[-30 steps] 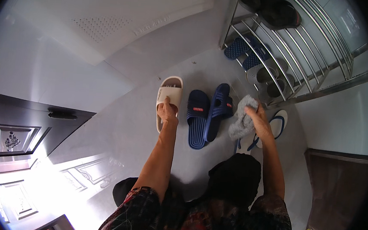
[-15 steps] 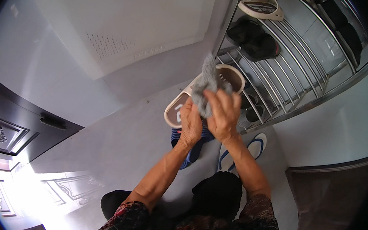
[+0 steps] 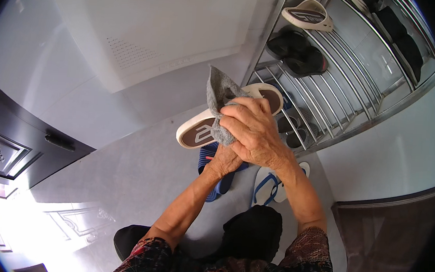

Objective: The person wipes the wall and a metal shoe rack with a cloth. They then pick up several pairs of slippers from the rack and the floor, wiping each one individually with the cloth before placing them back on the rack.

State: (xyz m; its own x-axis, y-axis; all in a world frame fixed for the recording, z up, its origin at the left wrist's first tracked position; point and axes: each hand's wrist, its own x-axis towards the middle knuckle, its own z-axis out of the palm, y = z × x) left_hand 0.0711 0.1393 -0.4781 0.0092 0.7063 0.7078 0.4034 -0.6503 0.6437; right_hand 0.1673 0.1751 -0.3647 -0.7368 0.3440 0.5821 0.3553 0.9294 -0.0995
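Observation:
A cream slide slipper (image 3: 189,136) with a brown footbed is held up in front of me, tilted from lower left to upper right. My left hand (image 3: 226,159) grips it from below, though its fingers are mostly hidden behind the other hand. Across the slipper's middle, my right hand (image 3: 258,131) clutches a grey cloth (image 3: 224,88) and presses it there. One corner of the cloth sticks up past the fingers. Below the hands, dark blue striped slippers (image 3: 210,189) and white flip-flops (image 3: 263,185) with blue straps are on the floor.
A metal-bar shoe rack (image 3: 327,98) stands at the upper right. It carries another cream slide (image 3: 308,16), black slippers (image 3: 295,52) and dark shoes (image 3: 403,43). A white panel (image 3: 149,33) rises at the upper left, and a dark cabinet door (image 3: 21,136) is at far left.
The slipper has shifted a little left, and its toe and heel show more. My right hand has come over my left, and the cloth's raised corner has swung left.

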